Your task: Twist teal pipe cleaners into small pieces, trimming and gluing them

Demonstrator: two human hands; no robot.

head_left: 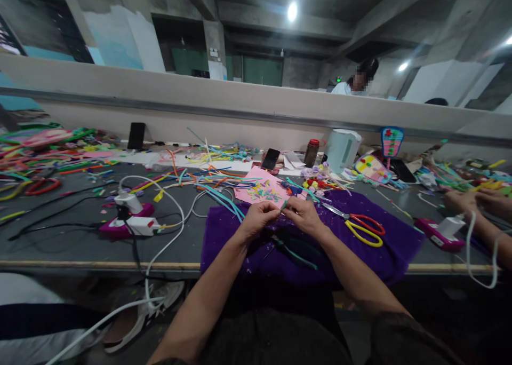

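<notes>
Both hands pinch a small green piece over the purple cloth [384,247].

Head view: the left hand [260,215] and right hand [304,214] meet fingertip to fingertip above the cloth's far edge, each grip clenched on a small green piece [283,207] between them; what the piece is cannot be told. Just beyond the cloth lies a pink sheet [264,186] strewn with coloured bits. On the cloth, right of the hands, lie scissors [362,227] with red and yellow handles. Left of the cloth, on the worktop [60,237], white cables run to a pink power strip [128,225]. Another person's hands [476,199] rest right of the cloth.
</notes>
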